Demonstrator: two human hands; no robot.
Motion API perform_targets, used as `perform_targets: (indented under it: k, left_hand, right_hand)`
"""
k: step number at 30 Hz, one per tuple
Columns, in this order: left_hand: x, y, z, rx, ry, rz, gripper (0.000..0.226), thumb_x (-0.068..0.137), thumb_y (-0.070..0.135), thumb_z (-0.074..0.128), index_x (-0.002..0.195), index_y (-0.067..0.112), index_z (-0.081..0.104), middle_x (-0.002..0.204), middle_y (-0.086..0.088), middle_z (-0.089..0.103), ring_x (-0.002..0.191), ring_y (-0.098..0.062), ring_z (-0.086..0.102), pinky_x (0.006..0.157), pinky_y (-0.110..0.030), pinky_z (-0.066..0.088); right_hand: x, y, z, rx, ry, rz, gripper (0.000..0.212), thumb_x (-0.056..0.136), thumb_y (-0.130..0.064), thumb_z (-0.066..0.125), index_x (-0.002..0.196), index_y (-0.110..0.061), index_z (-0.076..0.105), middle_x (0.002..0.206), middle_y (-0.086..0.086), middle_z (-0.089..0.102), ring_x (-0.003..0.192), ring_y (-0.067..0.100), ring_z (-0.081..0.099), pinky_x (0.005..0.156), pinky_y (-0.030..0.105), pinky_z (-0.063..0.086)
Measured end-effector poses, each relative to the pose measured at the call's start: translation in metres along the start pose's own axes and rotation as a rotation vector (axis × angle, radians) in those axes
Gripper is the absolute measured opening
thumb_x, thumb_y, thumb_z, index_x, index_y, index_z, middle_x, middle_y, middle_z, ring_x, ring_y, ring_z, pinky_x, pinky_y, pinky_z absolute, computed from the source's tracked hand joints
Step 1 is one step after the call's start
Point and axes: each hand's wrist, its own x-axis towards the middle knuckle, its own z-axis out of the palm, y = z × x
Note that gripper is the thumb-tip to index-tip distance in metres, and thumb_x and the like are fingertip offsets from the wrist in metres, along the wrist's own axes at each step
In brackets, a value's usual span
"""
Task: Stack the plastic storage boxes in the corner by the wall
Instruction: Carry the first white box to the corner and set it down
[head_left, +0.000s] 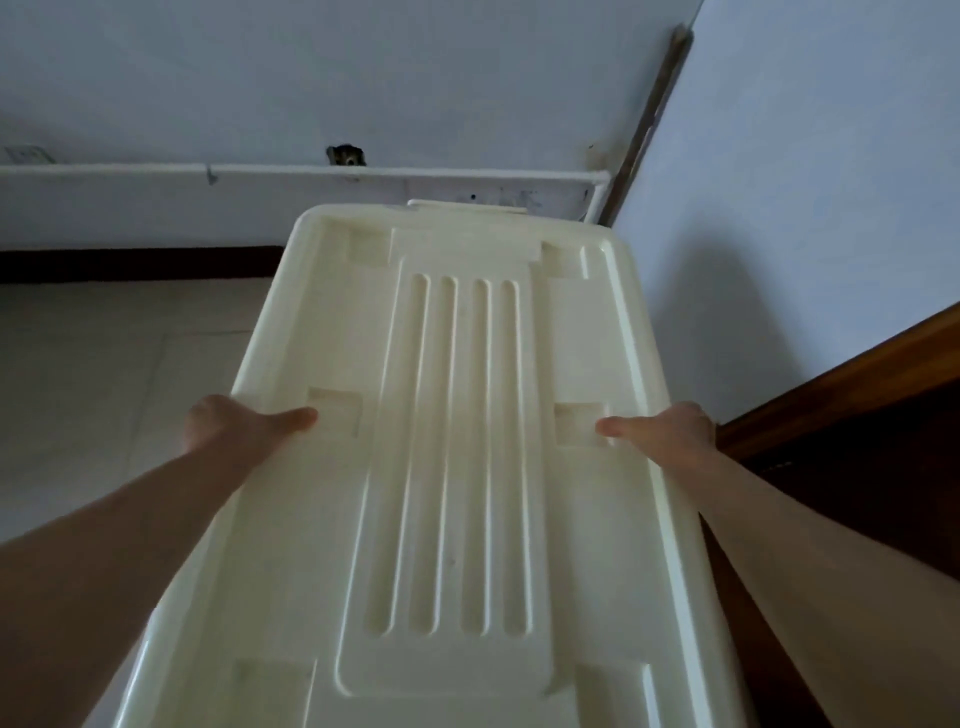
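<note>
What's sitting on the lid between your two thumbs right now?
Nothing loose. In the head view, only the box lid spans from the left hand to the right hand: its raised centre panel with four long grooves.

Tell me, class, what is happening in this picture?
A person holds a cream plastic box by its long sides, the left hand on one edge and the right hand on the other, thumbs lying on the lid. The box points towards the corner where two walls meet. No other box shows.
</note>
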Motion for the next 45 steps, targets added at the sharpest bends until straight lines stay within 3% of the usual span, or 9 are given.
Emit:
perform_targets:
  k: [6,18,27,31,37,41,45]
  left_hand:
    - [0.071,0.086,0.010,0.126,-0.037,0.094,0.090,0.057,0.052,0.083,0.120,-0.007,0.056,0.119,-0.024,0.063,0.110,-0.038,0.062,0.086,-0.043,0.051]
    - [0.208,0.211,0.035,0.229,-0.193,0.239,0.094,0.052,0.058,0.083,0.119,-0.003,0.059,0.116,-0.020,0.066,0.104,-0.035,0.065,0.088,-0.042,0.055]
    - [0.293,0.277,0.025,0.280,-0.340,0.455,0.081,0.059,0.049,0.083,0.113,-0.006,0.059,0.110,-0.021,0.066,0.100,-0.035,0.065,0.070,-0.034,0.048]
    - [0.308,0.307,0.029,0.304,-0.396,0.527,0.082,0.060,0.047,0.083,0.115,-0.009,0.058,0.114,-0.024,0.064,0.104,-0.038,0.063,0.075,-0.037,0.048]
    - [0.304,0.339,0.056,0.394,-0.407,0.639,0.080,0.060,0.042,0.085,0.114,-0.011,0.059,0.117,-0.026,0.063,0.107,-0.037,0.063,0.076,-0.036,0.046]
    - [0.308,0.356,0.077,0.466,-0.419,0.691,0.085,0.058,0.045,0.085,0.113,-0.013,0.059,0.116,-0.027,0.063,0.108,-0.037,0.063,0.082,-0.037,0.050]
    - [0.318,0.376,0.102,0.518,-0.415,0.741,0.085,0.054,0.048,0.086,0.111,-0.011,0.062,0.114,-0.026,0.065,0.107,-0.035,0.064,0.087,-0.038,0.051]
  right_hand:
    - [0.043,-0.042,0.003,0.063,0.036,0.111,0.102,0.064,-0.039,0.085,0.137,0.008,0.032,0.140,0.023,0.044,0.129,0.033,0.044,0.096,0.031,0.041]
    - [0.111,-0.127,0.022,0.115,0.118,0.313,0.102,0.055,-0.043,0.087,0.131,0.009,0.043,0.133,0.023,0.053,0.121,0.033,0.054,0.091,0.035,0.047]
    - [0.086,-0.181,0.069,0.242,0.242,0.522,0.092,0.053,-0.040,0.086,0.123,0.008,0.051,0.123,0.021,0.060,0.114,0.032,0.058,0.076,0.028,0.045]
    - [0.077,-0.188,0.080,0.324,0.305,0.550,0.072,0.060,-0.030,0.086,0.115,0.007,0.058,0.113,0.017,0.064,0.106,0.029,0.062,0.071,0.026,0.043]
    - [0.076,-0.172,0.099,0.474,0.278,0.660,0.070,0.055,-0.029,0.085,0.112,0.001,0.059,0.094,0.008,0.061,0.081,0.024,0.060,0.051,0.022,0.042]
    - [0.083,-0.162,0.113,0.525,0.278,0.729,0.091,0.051,-0.037,0.087,0.124,0.001,0.049,0.118,0.015,0.061,0.100,0.030,0.062,0.075,0.034,0.055]
    - [0.089,-0.164,0.127,0.591,0.296,0.772,0.093,0.058,-0.036,0.087,0.130,0.002,0.042,0.128,0.019,0.054,0.111,0.034,0.057,0.086,0.039,0.052]
